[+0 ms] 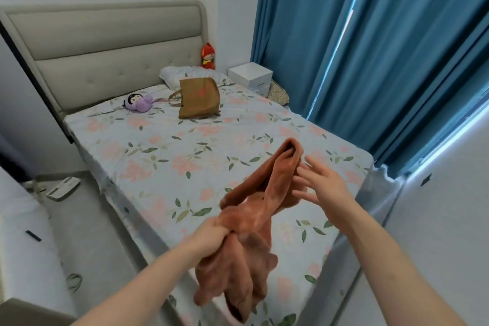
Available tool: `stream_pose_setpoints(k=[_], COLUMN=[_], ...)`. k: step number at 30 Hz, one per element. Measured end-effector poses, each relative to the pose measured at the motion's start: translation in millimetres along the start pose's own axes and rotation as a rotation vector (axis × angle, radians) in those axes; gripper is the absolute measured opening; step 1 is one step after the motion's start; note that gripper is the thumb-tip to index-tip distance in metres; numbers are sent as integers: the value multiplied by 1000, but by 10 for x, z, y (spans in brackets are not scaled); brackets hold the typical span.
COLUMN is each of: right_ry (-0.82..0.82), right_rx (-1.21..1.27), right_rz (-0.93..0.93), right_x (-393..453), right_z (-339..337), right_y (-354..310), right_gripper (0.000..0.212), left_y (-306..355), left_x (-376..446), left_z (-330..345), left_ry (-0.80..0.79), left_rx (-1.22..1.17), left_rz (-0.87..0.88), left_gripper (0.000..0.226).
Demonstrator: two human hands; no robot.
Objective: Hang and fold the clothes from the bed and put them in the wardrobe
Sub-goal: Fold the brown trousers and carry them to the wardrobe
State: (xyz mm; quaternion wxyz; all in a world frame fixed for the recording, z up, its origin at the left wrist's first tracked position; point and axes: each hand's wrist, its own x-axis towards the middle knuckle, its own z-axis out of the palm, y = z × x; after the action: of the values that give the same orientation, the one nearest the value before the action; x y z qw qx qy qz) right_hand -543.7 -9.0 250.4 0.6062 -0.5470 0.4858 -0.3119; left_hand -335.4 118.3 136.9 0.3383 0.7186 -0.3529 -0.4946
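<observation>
1. The middle of the bed (164, 156) is bare flowered sheet, open to a reaching hand.
2. Toward the headboard (105, 42), a brown bag (199, 98), a purple plush toy (139, 103) and a pillow (182, 75) take up the surface.
3. The blue curtain (370, 61) hangs right along the bed's far side (no gap shows there).
4. White boxes (251, 77) fill the corner beside the pillow.
5. The rust-coloured garment (254, 209) hangs over the near corner.

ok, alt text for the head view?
Left hand grips a bunched rust-orange garment above a floral-sheeted bed; open right hand reaches to its raised end. Brown bag and purple plush lie near the headboard.
</observation>
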Motion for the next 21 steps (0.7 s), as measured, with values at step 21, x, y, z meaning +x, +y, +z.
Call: stream_pose_setpoints(k=[21], right_ry=[-64], right_rx=[-459], right_rz=[97], right_x=[-393], right_z=[799], right_y=[1197], right_gripper=[27], left_y=[792], left_x=[-14], left_z=[-387], left_ry=[72], left_rx=[-1006], left_rz=[-101], left_gripper=[13])
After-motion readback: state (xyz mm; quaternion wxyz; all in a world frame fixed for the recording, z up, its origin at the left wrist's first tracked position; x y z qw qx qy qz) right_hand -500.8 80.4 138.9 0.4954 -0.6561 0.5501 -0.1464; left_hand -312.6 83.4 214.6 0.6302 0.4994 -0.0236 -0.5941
